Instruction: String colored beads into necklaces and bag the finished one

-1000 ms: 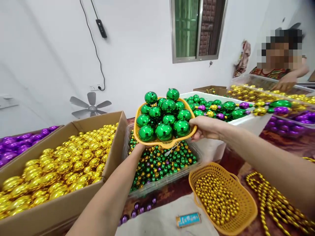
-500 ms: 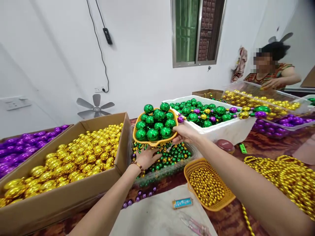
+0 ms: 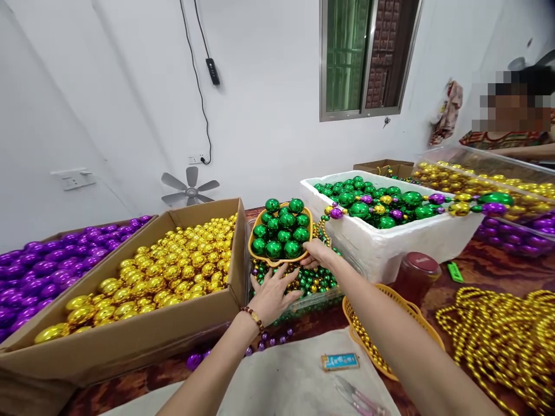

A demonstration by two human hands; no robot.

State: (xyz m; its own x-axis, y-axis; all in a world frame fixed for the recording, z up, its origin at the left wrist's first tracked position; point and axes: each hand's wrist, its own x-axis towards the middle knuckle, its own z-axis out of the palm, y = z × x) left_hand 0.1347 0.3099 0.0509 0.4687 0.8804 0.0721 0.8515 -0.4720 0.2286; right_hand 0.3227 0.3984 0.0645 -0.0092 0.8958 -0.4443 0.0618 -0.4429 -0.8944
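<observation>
A yellow plastic basket (image 3: 271, 263) heaped with large shiny green beads (image 3: 284, 221) sits over a clear bin (image 3: 310, 301) of small green, gold and purple beads. My right hand (image 3: 319, 254) grips the basket's right front rim. My left hand (image 3: 271, 296), with a beaded bracelet at the wrist, spreads its fingers just below the front rim, over the small beads. Whether its fingertips touch the rim I cannot tell. Under my right forearm, a second yellow basket (image 3: 353, 329) of small gold beads is partly hidden.
Left stand cardboard boxes of gold beads (image 3: 173, 271) and purple beads (image 3: 47, 263). A white foam box (image 3: 368, 242) of green beads, with a mixed strand (image 3: 459, 209) across it, stands right. Near it are a red-lidded jar (image 3: 418, 274) and gold bead strands (image 3: 498, 341). Another person sits far right.
The view has turned left, so the room appears shifted right. My right hand and the basket of green beads have come lower. My left hand's fingers have moved closer to the front rim.
</observation>
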